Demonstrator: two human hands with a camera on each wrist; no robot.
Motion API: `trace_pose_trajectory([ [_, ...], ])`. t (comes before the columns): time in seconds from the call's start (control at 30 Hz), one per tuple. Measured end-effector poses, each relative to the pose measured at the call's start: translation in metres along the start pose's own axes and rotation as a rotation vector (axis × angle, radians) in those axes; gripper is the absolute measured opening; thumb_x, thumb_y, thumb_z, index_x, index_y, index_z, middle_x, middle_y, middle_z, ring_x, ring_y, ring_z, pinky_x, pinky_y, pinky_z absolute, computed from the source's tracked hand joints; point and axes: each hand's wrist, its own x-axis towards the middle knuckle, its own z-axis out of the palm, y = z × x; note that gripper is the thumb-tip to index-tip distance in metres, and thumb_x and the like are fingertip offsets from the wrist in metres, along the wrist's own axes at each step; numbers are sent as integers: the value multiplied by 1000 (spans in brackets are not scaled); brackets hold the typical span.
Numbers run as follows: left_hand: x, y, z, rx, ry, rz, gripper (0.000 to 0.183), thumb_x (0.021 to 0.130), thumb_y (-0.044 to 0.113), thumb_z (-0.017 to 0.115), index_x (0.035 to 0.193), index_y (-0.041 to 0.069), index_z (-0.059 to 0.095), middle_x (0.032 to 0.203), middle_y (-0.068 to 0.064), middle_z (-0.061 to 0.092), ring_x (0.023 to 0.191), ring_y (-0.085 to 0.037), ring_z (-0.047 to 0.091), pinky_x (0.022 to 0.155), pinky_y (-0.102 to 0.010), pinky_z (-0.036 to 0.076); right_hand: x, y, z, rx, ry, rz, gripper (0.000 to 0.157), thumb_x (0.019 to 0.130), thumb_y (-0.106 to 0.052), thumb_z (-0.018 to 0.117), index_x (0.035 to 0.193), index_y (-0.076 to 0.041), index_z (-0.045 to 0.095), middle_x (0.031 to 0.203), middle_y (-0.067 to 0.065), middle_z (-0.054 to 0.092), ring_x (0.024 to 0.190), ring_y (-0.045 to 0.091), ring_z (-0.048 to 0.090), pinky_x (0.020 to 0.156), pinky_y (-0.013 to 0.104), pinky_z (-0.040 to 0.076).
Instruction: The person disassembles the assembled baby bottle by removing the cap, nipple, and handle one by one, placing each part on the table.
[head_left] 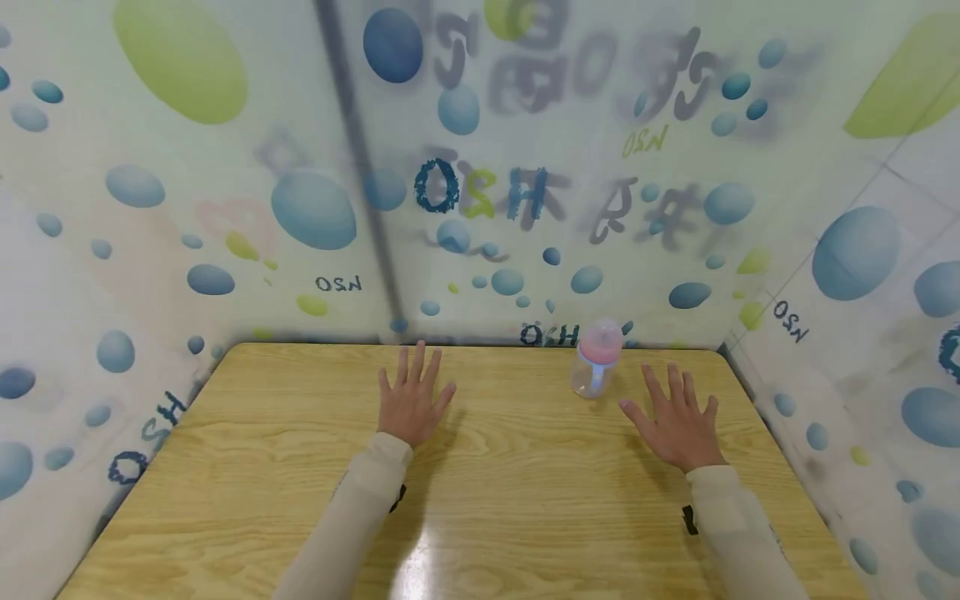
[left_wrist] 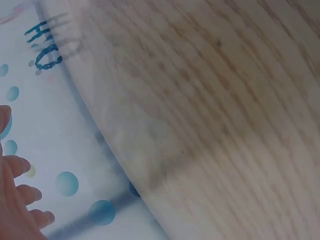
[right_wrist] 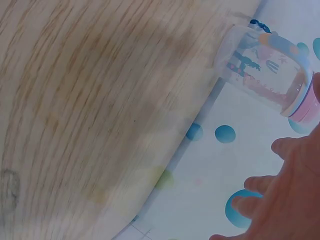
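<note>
A clear baby bottle [head_left: 590,374] with a pink collar and a see-through dome cap stands upright near the back edge of the wooden table [head_left: 510,467]. To its right, my right hand [head_left: 678,423] is spread with straight fingers, apart from the bottle and holding nothing. My left hand [head_left: 410,406], also spread and holding nothing, is well to the bottle's left. The right wrist view shows the bottle [right_wrist: 270,67] beyond the thumb side of my right hand [right_wrist: 292,185]. Only part of my left hand [left_wrist: 17,195] appears in the left wrist view. Whether either palm touches the table I cannot tell.
A pale wall covering [head_left: 465,275] printed with blue and green spots and lettering rises behind the table. Similar panels stand along the left [head_left: 82,333] and right [head_left: 862,350] sides. Light glares off the tabletop at the front.
</note>
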Motion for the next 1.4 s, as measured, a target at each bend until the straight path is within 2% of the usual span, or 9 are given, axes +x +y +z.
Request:
trace_pose_trajectory([
  [0.17, -1, 1, 1, 10, 16, 16, 61, 98, 43, 60, 148, 10, 48, 156, -17, 36, 141, -43, 34, 100, -73, 32, 2, -2, 1, 24, -23, 16, 81, 100, -63, 36, 159, -10, 19, 159, 34, 8, 143, 58, 7, 98, 83, 1],
  [0.47, -3, 2, 2, -48, -26, -1, 61, 99, 43, 58, 150, 11, 45, 158, -17, 33, 143, -41, 30, 101, -73, 31, 10, -8, 4, 120, -57, 28, 82, 102, -62, 33, 160, -9, 11, 160, 35, 3, 143, 59, 5, 97, 84, 1],
  [0.8, -2, 14, 3, -160, -187, -53, 63, 104, 47, 47, 156, 14, 35, 162, -16, 25, 148, -38, 22, 106, -71, 26, 25, -20, 8, 281, -131, 72, 89, 102, -62, 32, 159, -5, -6, 161, 31, -3, 147, 52, 1, 103, 80, 5],
  [0.97, 0, 25, 2, -198, -218, -35, 63, 104, 48, 46, 156, 15, 34, 162, -16, 25, 148, -37, 22, 107, -70, 26, 34, -25, 13, 419, -141, 84, 90, 102, -62, 31, 157, -8, -16, 163, 26, -9, 147, 50, -2, 104, 79, 7],
  [1.2, 2, 32, 0, -206, -251, -21, 63, 104, 50, 42, 156, 15, 33, 162, -15, 24, 148, -37, 22, 107, -68, 27, 48, -31, 18, 637, -52, 35, 89, 104, -51, 40, 157, -4, -15, 163, 25, -7, 149, 46, -3, 113, 69, 5],
  [1.4, 2, 35, 3, -278, -294, -6, 64, 105, 51, 39, 157, 14, 32, 162, -17, 23, 149, -38, 21, 107, -67, 28, 55, -37, 21, 741, 55, 0, 81, 104, -40, 49, 159, -5, 1, 163, 25, 11, 149, 44, 9, 112, 70, 11],
])
